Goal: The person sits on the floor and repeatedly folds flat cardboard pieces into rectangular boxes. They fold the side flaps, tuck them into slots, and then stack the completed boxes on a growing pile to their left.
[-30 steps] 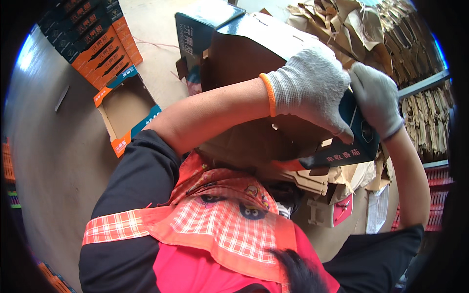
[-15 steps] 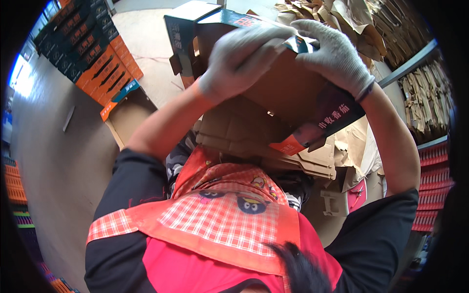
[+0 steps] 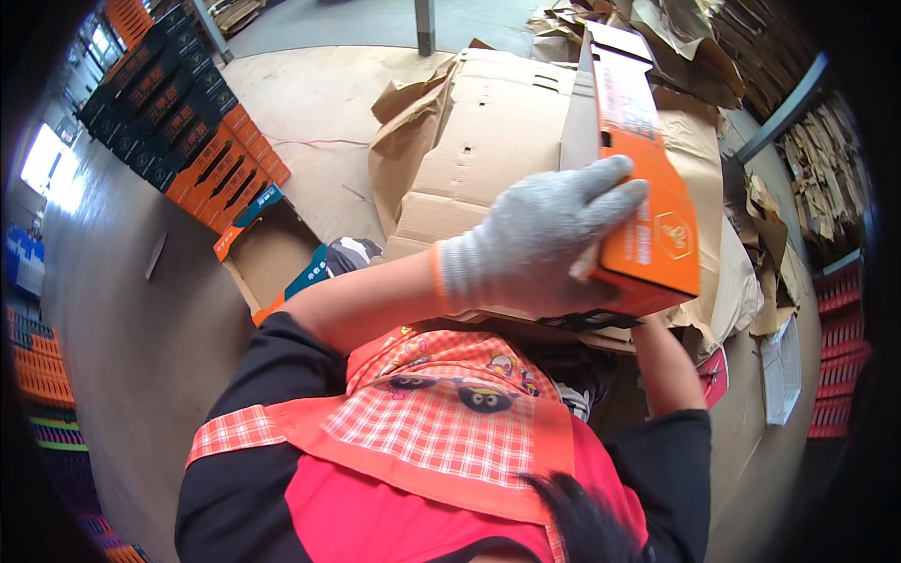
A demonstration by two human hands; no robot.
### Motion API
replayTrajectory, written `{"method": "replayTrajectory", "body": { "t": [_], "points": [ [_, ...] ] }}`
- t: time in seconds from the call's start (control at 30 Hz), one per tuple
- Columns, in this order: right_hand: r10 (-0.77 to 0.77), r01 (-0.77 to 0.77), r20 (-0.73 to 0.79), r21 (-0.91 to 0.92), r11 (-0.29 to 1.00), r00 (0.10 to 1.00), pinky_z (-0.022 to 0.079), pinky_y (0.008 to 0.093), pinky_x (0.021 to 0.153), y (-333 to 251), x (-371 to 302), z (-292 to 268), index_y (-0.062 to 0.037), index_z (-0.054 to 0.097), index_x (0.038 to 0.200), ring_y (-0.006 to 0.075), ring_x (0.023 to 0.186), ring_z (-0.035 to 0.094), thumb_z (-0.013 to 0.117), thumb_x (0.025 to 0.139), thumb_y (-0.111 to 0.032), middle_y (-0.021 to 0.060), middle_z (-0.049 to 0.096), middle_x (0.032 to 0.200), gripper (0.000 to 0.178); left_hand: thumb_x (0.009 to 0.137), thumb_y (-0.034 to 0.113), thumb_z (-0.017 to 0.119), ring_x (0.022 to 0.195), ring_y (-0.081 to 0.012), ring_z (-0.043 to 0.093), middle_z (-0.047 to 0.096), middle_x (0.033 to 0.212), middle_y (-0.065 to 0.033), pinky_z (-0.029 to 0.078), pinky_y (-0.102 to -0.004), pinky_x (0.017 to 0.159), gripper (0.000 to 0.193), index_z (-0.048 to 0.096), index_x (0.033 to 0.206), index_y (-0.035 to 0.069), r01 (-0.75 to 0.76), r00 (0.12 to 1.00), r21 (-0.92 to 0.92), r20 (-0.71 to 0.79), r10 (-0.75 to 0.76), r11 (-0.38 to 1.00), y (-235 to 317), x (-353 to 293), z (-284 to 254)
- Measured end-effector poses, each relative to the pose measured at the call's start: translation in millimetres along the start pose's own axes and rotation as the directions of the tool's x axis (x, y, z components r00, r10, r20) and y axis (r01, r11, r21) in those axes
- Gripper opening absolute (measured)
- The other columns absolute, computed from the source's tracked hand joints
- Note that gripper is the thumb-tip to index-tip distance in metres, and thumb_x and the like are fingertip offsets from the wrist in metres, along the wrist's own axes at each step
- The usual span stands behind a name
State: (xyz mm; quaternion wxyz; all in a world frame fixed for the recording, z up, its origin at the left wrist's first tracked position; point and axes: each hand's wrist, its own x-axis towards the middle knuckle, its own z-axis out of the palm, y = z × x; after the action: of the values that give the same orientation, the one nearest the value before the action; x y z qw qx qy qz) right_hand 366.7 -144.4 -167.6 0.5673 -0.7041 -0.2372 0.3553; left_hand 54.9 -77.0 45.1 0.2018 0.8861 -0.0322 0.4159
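the left hand [image 3: 540, 236] grips the orange box [image 3: 648, 202] to its right, while the hidden right hand's state i cannot tell.

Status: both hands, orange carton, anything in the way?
Left hand on orange carton, grip unclear. Right hand hidden behind carton, forearm visible. Carton's orange side faces camera. Brown cardboard beside it; carton blocks view.

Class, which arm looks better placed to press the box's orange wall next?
Probably left: the left grip has gloved fingers on the orange wall; the right grip is hidden, only its forearm showing.
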Motion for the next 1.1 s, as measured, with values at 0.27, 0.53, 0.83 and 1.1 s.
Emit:
{"method": "replayTrajectory", "body": {
  "t": [0.27, 0.53, 0.83, 1.1],
  "points": [
    [-0.821, 0.823, -0.101, -0.034, 0.567, 0.562, 0.051, 0.0286, 0.088, -226.4, -107.4, -51.3, -0.0028, 0.054, 0.127, 0.0143, 0.096, 0.064, 0.051, 0.1, -0.023, 0.0079, 0.066, 0.105, 0.034, 0.059, 0.043, 0.087, 0.09, -0.0384, 0.067, 0.056, 0.123, -0.0269, 0.055, -0.0395, 0.075, 0.106, 0.038, 0.14, -0.004, -0.037, 0.934, -0.086, -0.356, 0.004, 0.996, 9.4, 37.1, 78.2],
    [-0.327, 0.413, 0.257, -0.643, 0.645, 0.91, 0.043, 0.0292, 0.062, -278.0, -166.8, 24.3, -0.0046, 0.048, 0.078, 0.0114, 0.065, 0.044, 0.066, 0.073, -0.015, -0.0007, 0.046, 0.071, 0.021, 0.054, 0.051, 0.087, 0.109, -0.0466, 0.056, 0.036, 0.14, -0.0347, 0.046, -0.0471, 0.091, 0.141, 0.001, 0.149, -0.007, 0.076, 0.913, -0.28, -0.366, -0.179, 0.957, 5.6, 30.2, 102.8],
    [-0.437, 0.791, 0.733, -0.607, -0.074, 0.522, 0.047, 0.036, 0.062, -268.9, -131.1, 79.8, -0.0044, 0.053, 0.079, 0.0319, 0.061, 0.052, 0.061, 0.077, -0.013, 0.0129, 0.055, 0.067, 0.012, 0.057, 0.042, 0.088, 0.132, -0.0402, 0.031, 0.034, 0.135, -0.0231, 0.027, -0.0467, 0.111, 0.114, 0.022, 0.141, 0.001, 0.251, 0.923, -0.679, -0.047, -0.383, 0.69, 2.8, 14.9, 111.2],
    [-0.617, 0.745, 0.572, 0.014, 0.667, 0.541, 0.049, 0.0241, 0.077, -291.7, -130.1, 162.6, 0.001, 0.061, 0.1, 0.0088, 0.085, 0.057, 0.064, 0.088, -0.01, 0.0028, 0.062, 0.091, 0.017, 0.071, 0.024, 0.081, 0.131, -0.04, 0.041, 0.039, 0.143, -0.0249, 0.034, -0.0462, 0.109, 0.085, 0.037, 0.14, 0.0, -0.037, 0.901, -0.065, -0.434, 0.005, 0.997, -48.3, -50.8, 17.4]
  ]
}}
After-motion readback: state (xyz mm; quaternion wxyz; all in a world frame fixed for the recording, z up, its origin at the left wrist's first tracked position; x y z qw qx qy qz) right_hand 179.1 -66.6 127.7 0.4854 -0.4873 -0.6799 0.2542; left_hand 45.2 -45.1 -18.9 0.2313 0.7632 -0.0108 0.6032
